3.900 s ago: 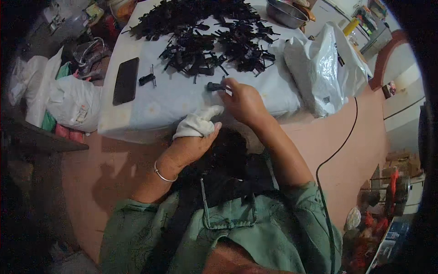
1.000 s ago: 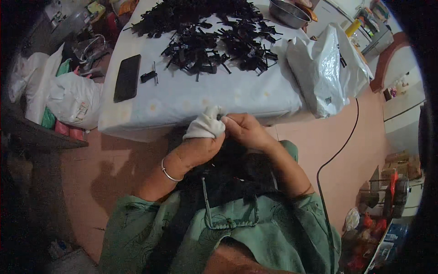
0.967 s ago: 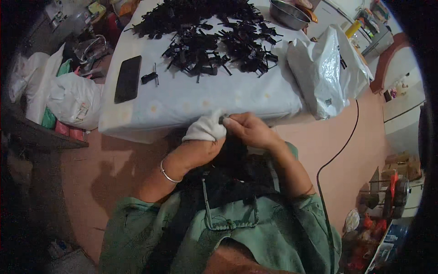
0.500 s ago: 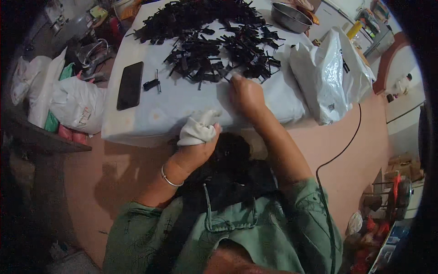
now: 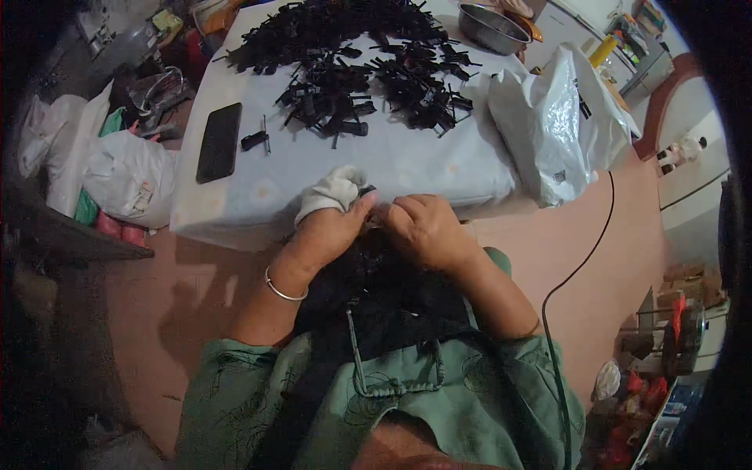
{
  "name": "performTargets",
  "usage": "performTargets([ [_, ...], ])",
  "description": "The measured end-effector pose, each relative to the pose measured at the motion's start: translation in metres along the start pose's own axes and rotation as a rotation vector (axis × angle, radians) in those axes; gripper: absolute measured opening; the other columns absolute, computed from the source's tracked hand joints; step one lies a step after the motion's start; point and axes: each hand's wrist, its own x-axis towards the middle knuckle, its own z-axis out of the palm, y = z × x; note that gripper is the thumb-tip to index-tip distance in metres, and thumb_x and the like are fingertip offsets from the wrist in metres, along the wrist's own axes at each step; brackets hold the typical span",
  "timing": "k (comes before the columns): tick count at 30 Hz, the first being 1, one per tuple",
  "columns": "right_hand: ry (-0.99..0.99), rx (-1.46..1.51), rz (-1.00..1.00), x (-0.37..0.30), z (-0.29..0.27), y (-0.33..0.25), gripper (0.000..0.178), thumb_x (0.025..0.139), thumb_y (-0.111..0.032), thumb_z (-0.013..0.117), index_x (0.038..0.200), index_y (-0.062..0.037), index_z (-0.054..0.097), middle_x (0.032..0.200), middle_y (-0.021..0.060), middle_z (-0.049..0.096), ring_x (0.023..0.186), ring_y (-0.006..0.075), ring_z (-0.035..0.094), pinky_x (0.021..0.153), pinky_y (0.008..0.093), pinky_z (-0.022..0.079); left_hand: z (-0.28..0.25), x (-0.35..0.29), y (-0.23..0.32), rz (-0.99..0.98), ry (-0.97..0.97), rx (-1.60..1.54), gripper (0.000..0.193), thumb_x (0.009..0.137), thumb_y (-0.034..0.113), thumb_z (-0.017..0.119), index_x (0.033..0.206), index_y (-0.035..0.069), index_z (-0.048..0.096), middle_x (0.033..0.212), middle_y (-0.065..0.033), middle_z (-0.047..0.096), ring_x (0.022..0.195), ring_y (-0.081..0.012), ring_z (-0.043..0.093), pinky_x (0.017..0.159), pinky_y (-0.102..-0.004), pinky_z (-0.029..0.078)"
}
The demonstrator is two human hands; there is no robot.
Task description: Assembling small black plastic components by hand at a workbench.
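Note:
My left hand is closed at the near edge of the table, with a white cloth around its fingers and the thumb bare. Between thumb and cloth shows the end of a small black plastic piece. Right beside it, my right hand is closed with curled fingers at the same spot; what its fingertips pinch is hidden. Farther back lie loose piles of black plastic pieces with thin pins sticking out. One single black piece with a metal pin lies apart on the left.
A dark phone lies on the pale tablecloth at the left. On the right stands a white plastic bag, with a metal bowl behind it. Stuffed bags sit on a shelf left of the table. A black cable hangs at the right.
My right hand has come back from the near edge of the pile to meet my left hand. A black piece now shows at the left thumb. The view has shifted slightly.

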Motion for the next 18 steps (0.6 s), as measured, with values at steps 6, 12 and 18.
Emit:
performTargets([
  [6, 0.026, -0.035, -0.072, 0.007, -0.006, -0.016, 0.015, 0.071, -0.013, 0.051, 0.082, -0.0033, 0.050, 0.074, 0.0081, 0.053, 0.064, 0.0267, 0.056, 0.054, 0.0377, 0.046, 0.004, -0.004, -0.035, 0.046, -0.136, -0.130, 0.028, 0.080, 0.017, 0.060, 0.101, 0.001, 0.052, 0.080, -0.0096, 0.058, 0.067, -0.0154, 0.054, 0.060, -0.0277, 0.045],
  [12, 0.361, 0.322, 0.209, 0.009, 0.006, -0.020, 0.015, 0.074, -0.010, 0.062, 0.083, -0.0030, 0.053, 0.065, 0.0060, 0.053, 0.056, 0.0197, 0.053, 0.051, 0.0286, 0.042, -0.003, -0.010, 0.009, -0.082, -0.276, -0.600, 0.028, 0.083, 0.012, 0.055, 0.109, 0.004, 0.049, 0.078, -0.0002, 0.055, 0.056, -0.0040, 0.047, 0.047, -0.0186, 0.040],
  [18, 0.293, 0.851, 0.737, 0.016, 0.004, -0.017, 0.020, 0.084, -0.015, 0.057, 0.071, -0.0032, 0.048, 0.060, -0.0019, 0.042, 0.057, 0.0049, 0.037, 0.050, 0.0205, 0.035, 0.003, -0.018, 0.014, 0.025, -0.151, -0.516, 0.027, 0.081, 0.001, 0.051, 0.108, 0.001, 0.048, 0.090, -0.0025, 0.055, 0.077, -0.0067, 0.052, 0.063, -0.0196, 0.044],
])
